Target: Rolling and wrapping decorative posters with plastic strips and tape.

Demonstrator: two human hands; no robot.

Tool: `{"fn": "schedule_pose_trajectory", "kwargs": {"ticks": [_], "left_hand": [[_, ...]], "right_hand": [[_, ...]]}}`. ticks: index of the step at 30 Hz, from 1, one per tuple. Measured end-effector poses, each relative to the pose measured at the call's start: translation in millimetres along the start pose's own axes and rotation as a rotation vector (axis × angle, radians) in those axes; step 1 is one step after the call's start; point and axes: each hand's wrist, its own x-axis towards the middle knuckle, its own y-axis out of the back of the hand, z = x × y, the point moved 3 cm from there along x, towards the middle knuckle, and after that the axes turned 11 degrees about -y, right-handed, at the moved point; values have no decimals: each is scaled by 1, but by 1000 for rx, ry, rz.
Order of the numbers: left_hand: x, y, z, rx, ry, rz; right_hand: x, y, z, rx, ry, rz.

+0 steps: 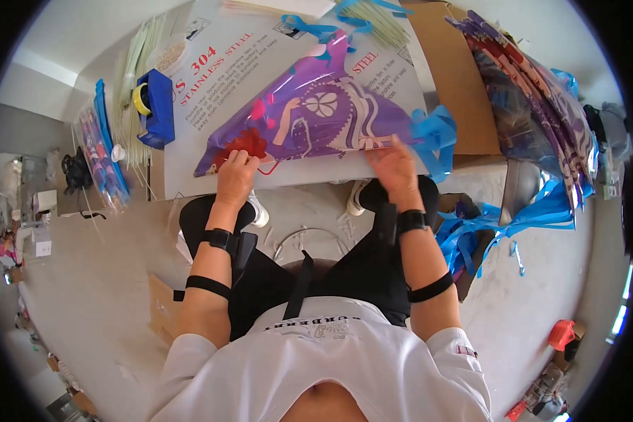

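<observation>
Looks like a small craft workshop or home assembly setup, with a bare concrete floor (98, 281) and flattened cardboard (457, 84) used as a work surface. There's a blue tape dispenser (155, 105), bundles of thin sticks (137, 63), a stack of purple printed kites (534, 98) and loose blue ribbon tails (471, 239) piled around.

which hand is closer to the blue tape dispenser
Left. The left hand rests on the near left end of the purple kite, a short way right of the blue tape dispenser. The right hand holds the kite's far right edge, much farther off.
</observation>
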Motion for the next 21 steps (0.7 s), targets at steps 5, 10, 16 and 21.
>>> {"fn": "schedule_pose_trajectory", "kwargs": {"ticks": [5, 10, 16, 21], "left_hand": [[21, -8, 6, -83, -91, 22], [-7, -5, 2, 38, -74, -83], [-5, -5, 21, 135, -69, -56], [-18, -8, 41, 371, -12, -131]], "right_hand": [[-33, 79, -180, -176, 47, -634], [-104, 66, -200, -1234, 1014, 559], [-118, 32, -139, -1085, 599, 999], [-79, -60, -13, -2386, 461, 762]]}}
